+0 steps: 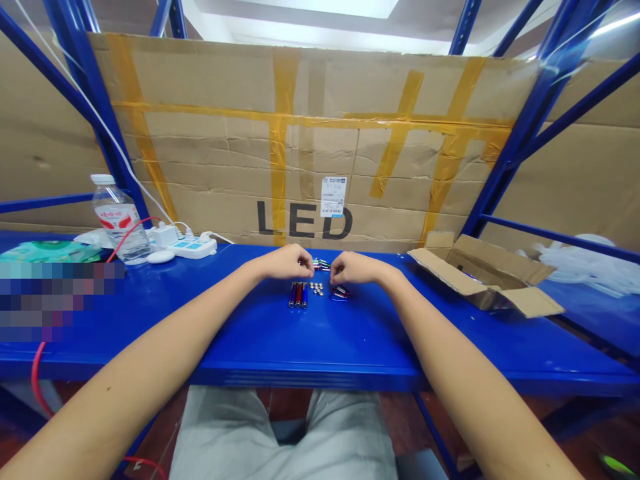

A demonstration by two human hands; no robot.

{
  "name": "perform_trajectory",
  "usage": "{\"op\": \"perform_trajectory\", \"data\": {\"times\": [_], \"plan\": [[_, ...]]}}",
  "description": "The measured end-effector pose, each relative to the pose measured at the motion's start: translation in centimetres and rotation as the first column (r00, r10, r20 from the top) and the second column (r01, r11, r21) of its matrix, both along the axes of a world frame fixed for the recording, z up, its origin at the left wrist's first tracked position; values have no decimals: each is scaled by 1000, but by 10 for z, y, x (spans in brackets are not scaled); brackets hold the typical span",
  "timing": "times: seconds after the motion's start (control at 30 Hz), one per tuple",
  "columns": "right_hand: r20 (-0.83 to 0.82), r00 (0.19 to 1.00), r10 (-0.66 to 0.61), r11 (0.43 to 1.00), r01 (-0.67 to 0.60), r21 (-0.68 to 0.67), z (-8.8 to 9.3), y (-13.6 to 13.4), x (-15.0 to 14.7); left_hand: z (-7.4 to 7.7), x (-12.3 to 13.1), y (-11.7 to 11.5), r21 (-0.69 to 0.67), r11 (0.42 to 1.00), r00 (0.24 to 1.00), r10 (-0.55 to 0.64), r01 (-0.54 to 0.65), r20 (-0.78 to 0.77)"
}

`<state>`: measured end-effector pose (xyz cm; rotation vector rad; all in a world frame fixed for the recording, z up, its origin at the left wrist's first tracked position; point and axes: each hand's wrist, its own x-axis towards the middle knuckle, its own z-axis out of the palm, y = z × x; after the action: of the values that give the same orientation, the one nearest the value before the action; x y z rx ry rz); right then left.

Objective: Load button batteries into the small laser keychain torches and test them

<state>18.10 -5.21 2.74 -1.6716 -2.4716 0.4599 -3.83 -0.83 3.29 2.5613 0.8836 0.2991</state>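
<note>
My left hand (291, 262) is closed above the blue table, with its fingertips pinched near a small pile of shiny metallic parts (321, 265). Facing it across the pile, my right hand (351, 268) is closed too, fingers curled down. Whatever either hand holds is too small to make out. Below my left hand, red and blue metallic tubes (299, 295) lie side by side. Several small round silvery pieces (317, 288) sit just right of the tubes. Red and blue carabiner-like clips (341, 293) lie under my right hand.
An open cardboard box (467, 270) stands at the right. At the left are a water bottle (119, 223), a white power strip (193, 248) and a red cable (36, 373). Tall cardboard (220, 167) marked LED closes off the back, between blue posts.
</note>
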Motion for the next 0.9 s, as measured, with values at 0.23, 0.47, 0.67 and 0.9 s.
{"op": "perform_trajectory", "data": {"times": [0.23,0.47,0.67,0.9], "plan": [[36,999,-5,1000,6,-23,0,-10,-20,-4,14,-22,203,978,992,-24,49,-123],[77,997,-21,1000,22,-12,-3,-13,-29,-10,16,-20,223,974,984,-7,47,-179],[60,998,-6,1000,7,-25,-3,-14,-31,-10,18,-23,209,977,982,-8,48,-187],[94,996,-7,1000,8,-8,-2,-13,-29,-6,18,-25,251,967,973,32,28,-229]]}}
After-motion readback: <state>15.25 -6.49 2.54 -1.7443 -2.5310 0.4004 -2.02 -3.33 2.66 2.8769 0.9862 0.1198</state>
